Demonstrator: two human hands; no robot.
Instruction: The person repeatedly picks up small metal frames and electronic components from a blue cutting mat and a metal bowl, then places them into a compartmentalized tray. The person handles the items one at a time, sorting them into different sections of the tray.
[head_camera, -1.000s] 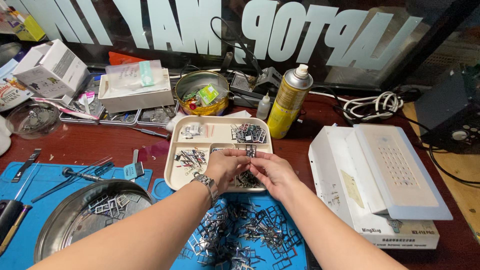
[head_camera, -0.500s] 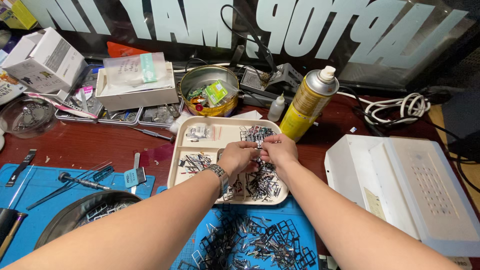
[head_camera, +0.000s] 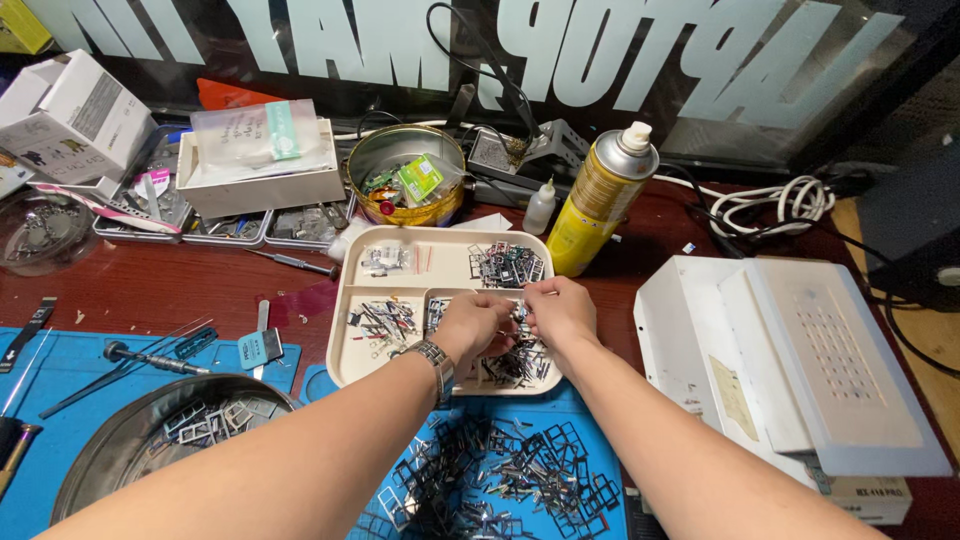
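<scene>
Both of my hands are over a cream divided tray (head_camera: 350, 330) that holds several piles of small metal frames. My left hand (head_camera: 470, 328), with a metal watch on the wrist, and my right hand (head_camera: 560, 312) meet above the tray's near right compartment. Their fingertips pinch a small metal piece (head_camera: 521, 312) between them. A large heap of dark metal frames (head_camera: 500, 475) lies on the blue mat just in front of the tray, between my forearms.
A yellow spray can (head_camera: 598, 200) stands right of the tray. A brass bowl (head_camera: 405, 175), a white box (head_camera: 262, 170) and small trays sit behind. A round metal dish (head_camera: 120, 450) is at front left, a white flat device (head_camera: 800, 360) at right. Tools lie on the blue mat (head_camera: 60, 400).
The view has shifted so the tray sits more central. My hands have stayed together over the tray, drifting toward its near right compartment.
</scene>
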